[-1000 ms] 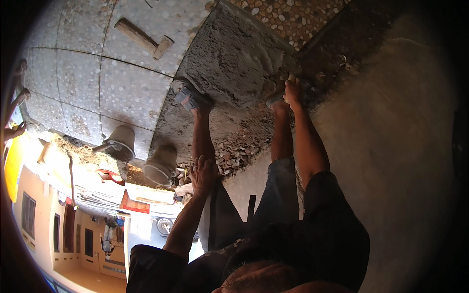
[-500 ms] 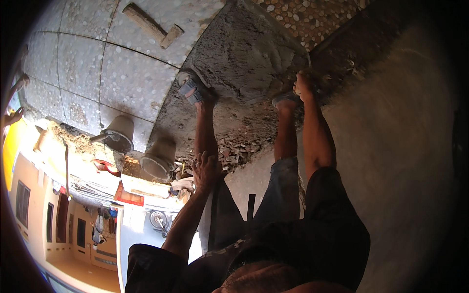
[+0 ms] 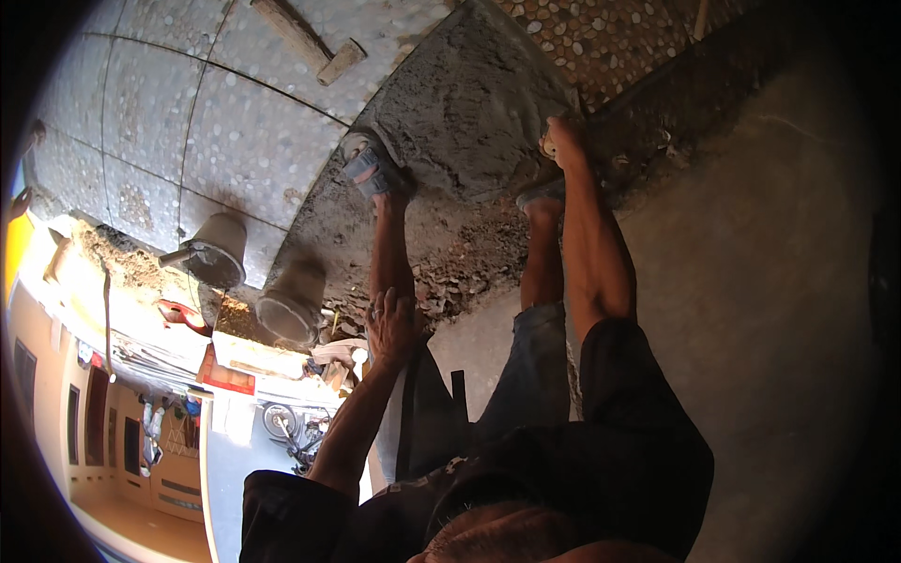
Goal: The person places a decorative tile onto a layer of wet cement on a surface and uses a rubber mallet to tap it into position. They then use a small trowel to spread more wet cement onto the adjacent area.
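Wet grey mortar [image 3: 460,103] lies in a wedge-shaped bed in front of my feet. At its right edge my right hand [image 3: 566,143] is closed around a tool with a pale handle [image 3: 548,146]. It looks like a trowel, but its blade is mostly hidden. My left hand [image 3: 391,327] rests on my left lower leg, just below the knee, fingers spread and holding nothing. My left sandal [image 3: 375,174] stands at the left side of the mortar, my right sandal [image 3: 542,194] near my right hand.
Pebbled slabs [image 3: 244,141] spread to the left, with a wooden mallet [image 3: 319,47] on them. Two buckets [image 3: 221,246] stand at left, one with a handle sticking out. Rubble [image 3: 450,296] lies before my legs; smooth floor [image 3: 732,310] at right. Another person's hand [image 3: 21,202] shows at far left.
My right hand has moved a little left and farther away along the mortar edge with the tool. My left hand stays on my leg. The view has shifted slightly.
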Action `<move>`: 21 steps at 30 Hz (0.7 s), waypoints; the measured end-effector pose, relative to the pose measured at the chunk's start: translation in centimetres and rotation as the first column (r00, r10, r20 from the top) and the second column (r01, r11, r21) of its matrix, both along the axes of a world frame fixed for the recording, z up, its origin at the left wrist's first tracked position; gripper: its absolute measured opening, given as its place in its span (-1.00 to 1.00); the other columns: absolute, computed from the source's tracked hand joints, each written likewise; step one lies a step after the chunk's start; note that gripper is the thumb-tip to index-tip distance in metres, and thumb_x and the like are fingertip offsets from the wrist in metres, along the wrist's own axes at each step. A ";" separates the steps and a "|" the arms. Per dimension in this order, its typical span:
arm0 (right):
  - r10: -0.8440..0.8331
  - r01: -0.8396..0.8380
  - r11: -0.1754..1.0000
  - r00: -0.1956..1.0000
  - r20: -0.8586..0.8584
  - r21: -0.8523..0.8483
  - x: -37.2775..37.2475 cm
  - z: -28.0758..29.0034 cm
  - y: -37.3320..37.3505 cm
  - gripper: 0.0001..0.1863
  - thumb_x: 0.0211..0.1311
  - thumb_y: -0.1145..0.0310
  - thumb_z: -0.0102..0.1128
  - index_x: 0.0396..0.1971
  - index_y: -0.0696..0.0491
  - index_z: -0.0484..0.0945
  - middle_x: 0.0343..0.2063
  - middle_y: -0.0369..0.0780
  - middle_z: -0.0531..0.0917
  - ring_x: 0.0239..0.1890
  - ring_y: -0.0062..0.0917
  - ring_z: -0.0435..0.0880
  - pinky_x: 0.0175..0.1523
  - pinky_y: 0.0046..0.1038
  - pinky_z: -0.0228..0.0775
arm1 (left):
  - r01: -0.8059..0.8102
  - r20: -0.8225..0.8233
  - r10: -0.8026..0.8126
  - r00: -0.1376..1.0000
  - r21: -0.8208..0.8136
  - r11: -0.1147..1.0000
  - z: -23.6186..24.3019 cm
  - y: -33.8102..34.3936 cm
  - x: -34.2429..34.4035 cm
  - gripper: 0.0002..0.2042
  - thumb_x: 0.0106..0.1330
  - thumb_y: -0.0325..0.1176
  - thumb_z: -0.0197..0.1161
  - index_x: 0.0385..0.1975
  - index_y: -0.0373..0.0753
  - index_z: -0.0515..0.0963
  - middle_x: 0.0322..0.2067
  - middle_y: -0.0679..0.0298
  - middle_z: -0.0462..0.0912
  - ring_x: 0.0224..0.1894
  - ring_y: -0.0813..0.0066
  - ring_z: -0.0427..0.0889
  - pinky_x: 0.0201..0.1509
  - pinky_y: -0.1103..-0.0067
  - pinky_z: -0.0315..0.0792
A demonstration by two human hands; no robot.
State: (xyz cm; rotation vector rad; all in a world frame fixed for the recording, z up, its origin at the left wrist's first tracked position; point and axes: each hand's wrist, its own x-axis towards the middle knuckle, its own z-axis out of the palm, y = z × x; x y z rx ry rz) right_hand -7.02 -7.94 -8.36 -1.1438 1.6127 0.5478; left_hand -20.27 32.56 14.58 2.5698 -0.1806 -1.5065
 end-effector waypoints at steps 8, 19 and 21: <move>0.364 -0.354 0.924 0.930 0.046 -0.147 -0.4 -2.1 -1.1 -0.76 0.29 0.35 0.10 -0.21 0.23 0.40 -0.50 -0.16 0.44 -0.55 -0.42 0.48 -0.44 -0.29 0.41 | -0.036 -0.048 0.032 0.998 -0.078 0.996 0.2 -1.1 1.8 -0.65 0.21 -0.11 0.18 -0.09 -0.17 0.51 0.19 0.01 0.37 0.28 -0.01 0.29 0.31 0.06 0.08; 0.451 -0.467 0.868 0.884 -0.127 -0.168 -7.8 4.1 1.0 -0.45 0.29 0.22 0.10 0.21 0.12 0.27 -0.44 -0.23 0.51 -0.58 -0.50 0.51 -0.53 -0.38 0.42 | -0.019 -0.044 0.016 0.999 -0.065 0.998 -0.2 -1.6 1.4 -0.65 0.20 -0.13 0.19 -0.09 -0.18 0.53 0.16 0.02 0.40 0.28 0.00 0.30 0.30 0.04 0.10; 0.181 -0.198 0.968 0.976 -0.122 -0.153 -6.2 7.2 2.4 -0.43 0.29 0.22 0.10 0.24 0.11 0.24 -0.44 -0.23 0.51 -0.58 -0.50 0.51 -0.53 -0.39 0.43 | -0.028 -0.045 0.027 0.999 -0.017 0.999 0.2 -1.1 1.8 -0.65 0.21 -0.13 0.19 -0.08 -0.18 0.53 0.17 0.02 0.39 0.28 0.00 0.30 0.30 0.03 0.10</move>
